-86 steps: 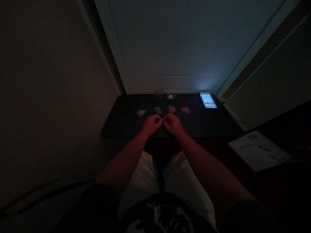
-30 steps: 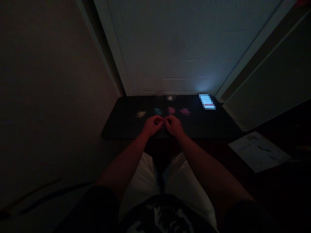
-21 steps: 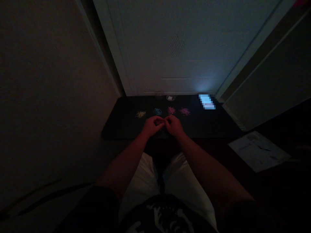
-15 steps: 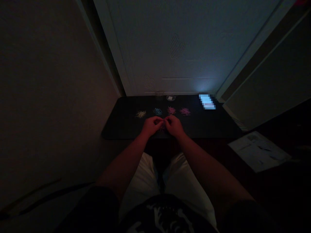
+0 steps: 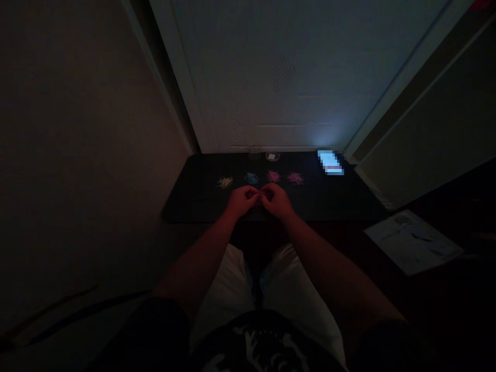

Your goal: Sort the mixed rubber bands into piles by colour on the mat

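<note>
My left hand (image 5: 242,200) and my right hand (image 5: 276,200) meet over the near part of a dark board-like surface (image 5: 329,204). The thumb and fingers of each are pinched, tip close to tip. Whatever they hold is too small and dim to make out. Below the fingertips lie a few thin reddish-purple strips (image 5: 257,205), partly covered by the hands. Beyond them is a row of small heaps of thin strips: a cream heap (image 5: 225,182), a blue heap (image 5: 251,177), a pink heap (image 5: 273,176) and a magenta-pink heap (image 5: 295,178).
At the back edge stand a clear round container (image 5: 254,151) and a shallow round dish (image 5: 273,156) with a white piece in it. A lit phone (image 5: 330,162) lies at the back right. A pale panelled door (image 5: 248,77) rises behind. Right of the board lies a pale sheet (image 5: 413,243).
Both hands keep nearly the same place, with only slight finger movement at the pinch. Fewer of the reddish-purple strips show between the hands now. The heaps have not moved.
</note>
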Demonstrator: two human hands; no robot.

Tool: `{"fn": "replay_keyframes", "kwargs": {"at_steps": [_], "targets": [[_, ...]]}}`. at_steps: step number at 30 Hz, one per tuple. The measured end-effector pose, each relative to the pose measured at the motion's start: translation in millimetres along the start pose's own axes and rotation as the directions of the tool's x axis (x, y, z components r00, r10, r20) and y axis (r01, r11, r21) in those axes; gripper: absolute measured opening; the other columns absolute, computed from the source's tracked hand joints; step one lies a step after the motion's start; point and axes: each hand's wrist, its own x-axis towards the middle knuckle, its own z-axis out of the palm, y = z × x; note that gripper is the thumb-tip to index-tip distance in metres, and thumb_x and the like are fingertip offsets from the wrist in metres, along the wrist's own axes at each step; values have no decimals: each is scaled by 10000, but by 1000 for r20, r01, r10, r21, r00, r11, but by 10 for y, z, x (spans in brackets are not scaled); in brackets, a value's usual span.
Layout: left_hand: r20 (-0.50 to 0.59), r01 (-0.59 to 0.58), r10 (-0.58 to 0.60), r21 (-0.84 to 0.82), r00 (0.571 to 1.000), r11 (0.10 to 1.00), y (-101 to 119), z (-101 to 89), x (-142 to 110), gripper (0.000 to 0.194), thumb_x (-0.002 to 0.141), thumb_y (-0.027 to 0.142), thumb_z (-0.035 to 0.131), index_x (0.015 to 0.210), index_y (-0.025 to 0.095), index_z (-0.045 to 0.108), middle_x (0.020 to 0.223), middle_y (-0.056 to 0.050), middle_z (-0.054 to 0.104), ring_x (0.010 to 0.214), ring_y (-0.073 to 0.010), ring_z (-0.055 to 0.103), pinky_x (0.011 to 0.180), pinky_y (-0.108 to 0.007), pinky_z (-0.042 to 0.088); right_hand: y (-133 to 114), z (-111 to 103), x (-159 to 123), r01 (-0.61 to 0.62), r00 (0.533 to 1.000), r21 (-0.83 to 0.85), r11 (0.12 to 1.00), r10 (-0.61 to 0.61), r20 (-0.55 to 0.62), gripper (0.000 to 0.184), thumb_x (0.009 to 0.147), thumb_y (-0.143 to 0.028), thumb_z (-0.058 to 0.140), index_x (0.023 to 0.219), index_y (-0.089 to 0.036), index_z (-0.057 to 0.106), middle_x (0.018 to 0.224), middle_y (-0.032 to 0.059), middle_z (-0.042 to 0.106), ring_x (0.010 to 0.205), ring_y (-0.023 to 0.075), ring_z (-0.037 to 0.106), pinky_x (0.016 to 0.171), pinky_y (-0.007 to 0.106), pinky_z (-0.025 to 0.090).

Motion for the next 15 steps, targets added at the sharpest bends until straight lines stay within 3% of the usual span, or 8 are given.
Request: {"fn": "replay_keyframes", "kwargs": {"at_steps": [5, 15], "targets": [[-2, -12, 12, 7, 1000, 1000, -13, 6, 1, 194, 746, 313, 570, 829, 161, 655, 766, -21, 669, 658, -117, 575, 614, -226, 444, 2, -3, 11, 6, 1000, -32, 999, -7, -11, 77, 728, -201, 505, 756, -177, 572, 734, 31, 560, 666, 146, 508, 624, 266, 400], [-20, -12, 12, 22, 1000, 1000, -22, 19, 13, 166, 741, 291, 562, 807, 162, 644, 758, -16, 658, 672, -115, 570, 640, -229, 449, 43, 16, 23, -26, 999, -34, 999, 25, -30, 127, 782, -214, 456, 788, -175, 577, 786, 50, 595, 723, 164, 528, 683, 283, 398]]}}
